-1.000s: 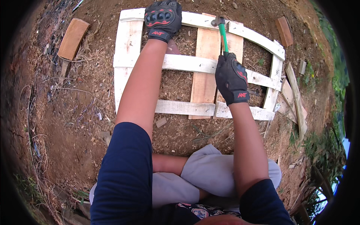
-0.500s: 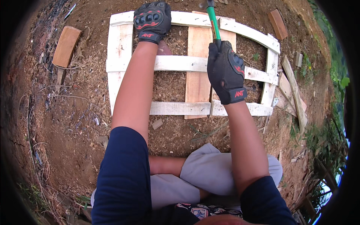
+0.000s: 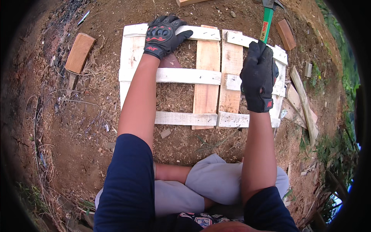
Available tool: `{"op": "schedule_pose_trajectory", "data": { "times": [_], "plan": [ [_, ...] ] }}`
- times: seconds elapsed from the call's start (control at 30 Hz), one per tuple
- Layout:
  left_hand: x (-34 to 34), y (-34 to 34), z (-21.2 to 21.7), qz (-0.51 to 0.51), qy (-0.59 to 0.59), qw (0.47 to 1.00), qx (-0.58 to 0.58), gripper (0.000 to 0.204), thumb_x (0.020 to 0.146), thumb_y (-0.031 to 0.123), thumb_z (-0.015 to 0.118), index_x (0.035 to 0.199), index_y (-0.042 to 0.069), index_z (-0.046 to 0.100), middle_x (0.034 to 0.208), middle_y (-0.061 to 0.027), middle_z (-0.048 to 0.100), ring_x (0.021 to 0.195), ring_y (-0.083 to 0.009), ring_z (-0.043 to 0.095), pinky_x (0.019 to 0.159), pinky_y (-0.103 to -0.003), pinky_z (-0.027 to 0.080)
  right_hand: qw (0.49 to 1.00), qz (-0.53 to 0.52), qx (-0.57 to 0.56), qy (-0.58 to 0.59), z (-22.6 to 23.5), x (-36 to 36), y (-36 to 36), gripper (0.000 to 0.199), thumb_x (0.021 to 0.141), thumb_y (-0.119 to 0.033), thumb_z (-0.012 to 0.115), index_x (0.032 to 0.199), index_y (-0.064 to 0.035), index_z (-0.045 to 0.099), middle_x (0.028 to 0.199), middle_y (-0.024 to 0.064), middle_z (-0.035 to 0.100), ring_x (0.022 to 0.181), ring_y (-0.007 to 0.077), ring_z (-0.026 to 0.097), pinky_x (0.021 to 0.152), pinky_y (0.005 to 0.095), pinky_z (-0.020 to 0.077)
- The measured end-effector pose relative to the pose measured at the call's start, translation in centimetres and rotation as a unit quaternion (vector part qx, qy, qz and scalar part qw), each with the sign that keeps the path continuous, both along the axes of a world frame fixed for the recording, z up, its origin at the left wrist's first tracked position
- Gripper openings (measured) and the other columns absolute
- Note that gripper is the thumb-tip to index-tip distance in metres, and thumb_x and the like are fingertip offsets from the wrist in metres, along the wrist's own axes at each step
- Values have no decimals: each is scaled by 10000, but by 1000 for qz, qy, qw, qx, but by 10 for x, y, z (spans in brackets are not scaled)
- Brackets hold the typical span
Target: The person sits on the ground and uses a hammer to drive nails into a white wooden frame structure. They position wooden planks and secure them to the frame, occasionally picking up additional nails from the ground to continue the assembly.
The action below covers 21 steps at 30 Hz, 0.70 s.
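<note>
A slatted wooden frame, mostly painted white, lies on the ground in two side-by-side sections: a larger left section (image 3: pixel 181 76) and a smaller right section (image 3: pixel 232 119). Each has a bare wood board along the seam, and nail heads dot the slats. My gloved left hand (image 3: pixel 161 36) rests on the left section's far slat, thumb stretched sideways along it and fingers apart. In a black glove too, my right hand (image 3: pixel 258 75) grips a hammer (image 3: pixel 266 24) by its green handle. The hammer points away from me over the right section, partly hidden behind that hand.
A reddish wood block (image 3: pixel 80 52) lies at left, another block (image 3: pixel 286 34) at far right. Loose wood strips (image 3: pixel 305 102) sit right of the frame. A small wood chip (image 3: pixel 165 133) lies nearer my crossed legs (image 3: pixel 216 178). Dirt and shavings cover the ground; plants edge the right.
My right hand has moved right with the hammer, uncovering the seam between the sections. My left hand's fingers have loosened and its thumb has spread out along the far slat. The view has shifted slightly.
</note>
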State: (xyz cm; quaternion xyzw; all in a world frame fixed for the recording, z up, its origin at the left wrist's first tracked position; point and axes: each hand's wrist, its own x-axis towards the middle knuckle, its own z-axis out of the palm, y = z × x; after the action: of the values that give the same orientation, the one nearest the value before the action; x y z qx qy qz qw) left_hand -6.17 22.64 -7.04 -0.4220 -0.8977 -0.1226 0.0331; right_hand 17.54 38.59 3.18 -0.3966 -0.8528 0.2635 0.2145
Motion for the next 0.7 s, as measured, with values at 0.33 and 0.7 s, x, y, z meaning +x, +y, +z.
{"op": "schedule_pose_trajectory", "data": {
  "times": [0.33, 0.7],
  "plan": [
    [10, -15, 142, -29, -36, 989, -138, 495, 811, 315, 835, 1246, 132, 684, 1220, -159, 739, 1177, -368, 703, 1025, -489, 556, 971, 15, -119, 205, 86, 17, 21, 264, 1108, -347, 605, 990, -114, 644, 640, -41, 541, 491, 63, 491, 445, 284, 380],
    [330, -151, 315, -148, 12, 982, -115, 289, 835, 262, 718, 1061, 86, 758, 1048, -116, 713, 968, -307, 703, 859, -460, 537, 856, -11, -385, 345, 203, 232, 31, 240, 1133, -330, 577, 1044, -114, 634, 685, -62, 476, 499, 46, 436, 432, 242, 350]
  ]
}}
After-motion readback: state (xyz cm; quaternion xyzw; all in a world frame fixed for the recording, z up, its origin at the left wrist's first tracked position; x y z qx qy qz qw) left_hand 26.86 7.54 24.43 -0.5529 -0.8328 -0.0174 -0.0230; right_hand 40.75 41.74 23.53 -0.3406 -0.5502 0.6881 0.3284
